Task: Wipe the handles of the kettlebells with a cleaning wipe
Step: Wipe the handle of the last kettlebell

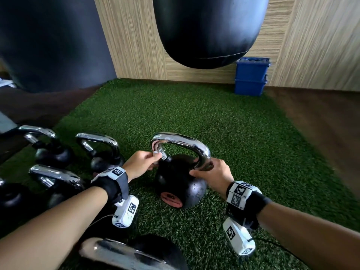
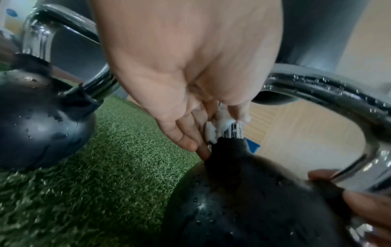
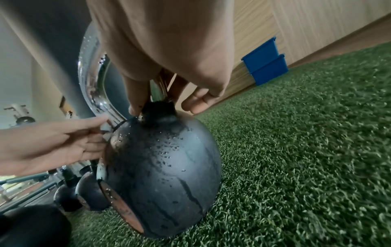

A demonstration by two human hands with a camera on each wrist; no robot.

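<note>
Pinching the small wipe (image 2: 213,132) in my left hand (image 1: 139,164) at the handle's (image 1: 181,141) foot, I risk dropping it; my right hand (image 1: 213,175) grips the opposite, wet leg and could slip.

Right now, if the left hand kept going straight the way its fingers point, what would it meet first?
The left hand already presses the wipe on the handle's left leg, just above the kettlebell's black shoulder. Its fingers point down along that leg, so they would likely meet the shoulder first.

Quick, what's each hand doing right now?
Left hand: pinching a wipe against the kettlebell's handle, low on its left leg.
Right hand: gripping the handle's right leg at its base.
</note>
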